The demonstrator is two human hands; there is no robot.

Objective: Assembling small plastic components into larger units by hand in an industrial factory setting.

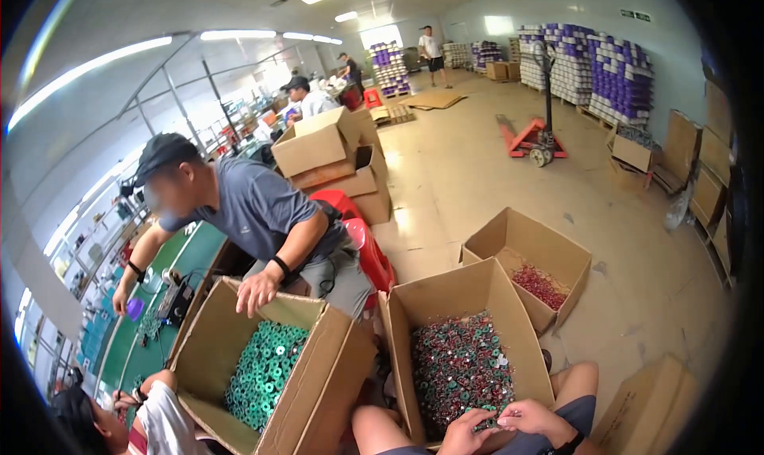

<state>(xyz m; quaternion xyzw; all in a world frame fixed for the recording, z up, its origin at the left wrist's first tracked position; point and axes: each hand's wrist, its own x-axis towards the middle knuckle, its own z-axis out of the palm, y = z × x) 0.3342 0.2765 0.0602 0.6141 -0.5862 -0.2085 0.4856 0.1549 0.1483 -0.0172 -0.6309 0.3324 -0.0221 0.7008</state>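
Concrete floor (477,176) w/ cardboard boxes (525,252)

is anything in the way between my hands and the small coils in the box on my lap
Nothing visible. Both the left hand and right hand already rest on the pile of coils at the near edge of the open cardboard box, with no flap across them.

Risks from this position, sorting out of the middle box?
1. Both the left hand and the right hand pick at the near edge of the tangled wired coils; pulling one may drag neighbours over the low front wall of the cardboard box onto the lap.
2. A co-worker's hand grips the rim of the adjacent box of green coils, which stands tilted; it could tip or shift against the middle box.
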